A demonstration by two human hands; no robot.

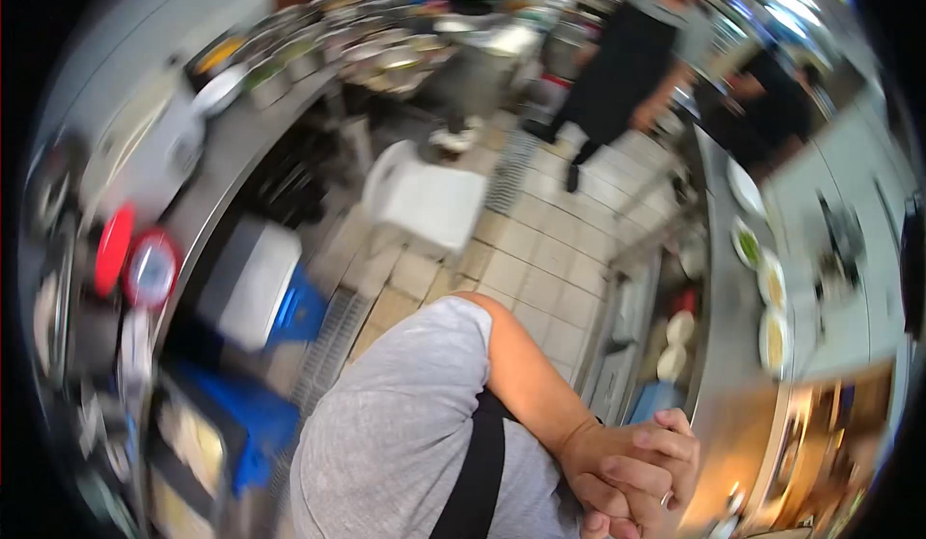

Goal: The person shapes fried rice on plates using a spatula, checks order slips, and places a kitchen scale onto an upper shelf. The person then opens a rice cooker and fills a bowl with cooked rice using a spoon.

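My left hand (596, 457) is at the lower right, at the end of a bare forearm that comes from a grey sleeve (395, 385). Its fingers are interlaced with those of my right hand (672, 452), and both hands are closed round each other. A ring shows on one finger. The right forearm is out of view. Which finger belongs to which hand is partly unclear. A black strap (473, 471) crosses the grey shirt. The clasped hands appear beside the right-hand steel counter (723, 327).
A white chair (434, 192) stands on the tiled floor (540, 240). Bowls with food (772, 283) line the right counter. Containers (289, 62) and a red-rimmed round scale (152, 267) are on the left counter. A person in a black apron (617, 76) stands ahead.
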